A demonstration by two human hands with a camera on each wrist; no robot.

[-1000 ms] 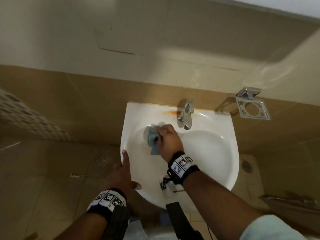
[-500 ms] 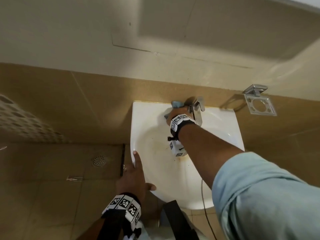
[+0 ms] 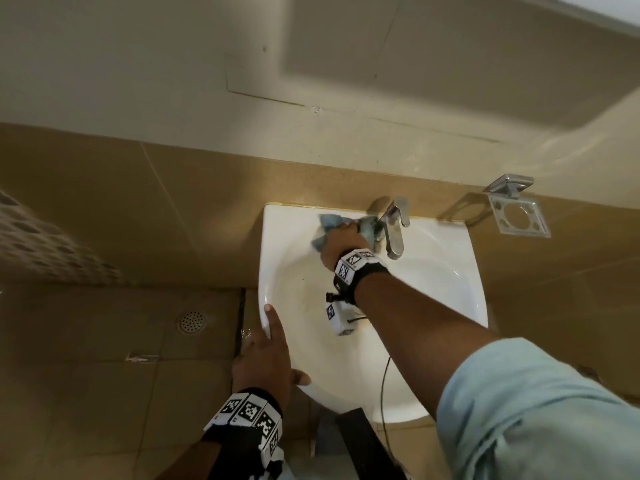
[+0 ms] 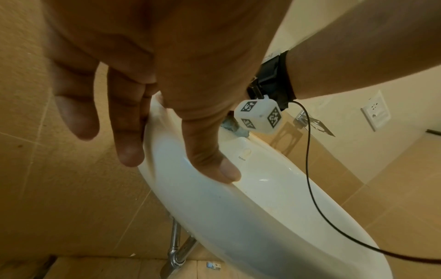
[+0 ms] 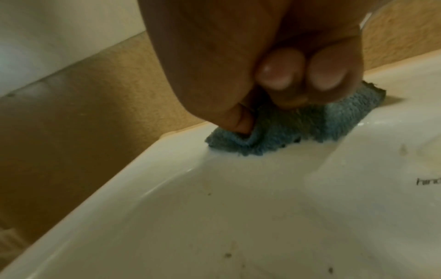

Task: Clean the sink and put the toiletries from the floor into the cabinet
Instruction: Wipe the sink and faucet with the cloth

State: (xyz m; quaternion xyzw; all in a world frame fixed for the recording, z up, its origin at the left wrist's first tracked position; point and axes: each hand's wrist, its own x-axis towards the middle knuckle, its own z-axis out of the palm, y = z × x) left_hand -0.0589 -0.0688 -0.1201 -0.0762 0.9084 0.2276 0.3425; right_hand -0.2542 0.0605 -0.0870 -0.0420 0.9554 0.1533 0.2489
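A white wall-hung sink [image 3: 446, 282] sits below me, with brownish stains and dark specks in its bowl [image 5: 238, 217]. My right hand [image 3: 343, 242] grips a crumpled blue cloth [image 3: 329, 221] and presses it on the sink's back ledge, just left of the chrome tap [image 3: 394, 230]. In the right wrist view the curled fingers [image 5: 276, 73] hold the cloth [image 5: 310, 130] against the rim. My left hand [image 3: 272, 344] rests with straight fingers on the sink's left rim [image 4: 190, 181], thumb [image 4: 214, 162] inside the bowl edge. No toiletries can be made out.
A chrome holder [image 3: 519, 216] is fixed to the brown tiled wall right of the sink. A floor drain [image 3: 192, 321] lies left of the sink. A chrome waste pipe [image 4: 175, 251] runs under the bowl. A wall socket [image 4: 376, 111] is on the far wall.
My right hand carried the cloth from the bowl up to the back ledge beside the tap, and the cloth now spreads further left there. The left hand stayed on the left rim.
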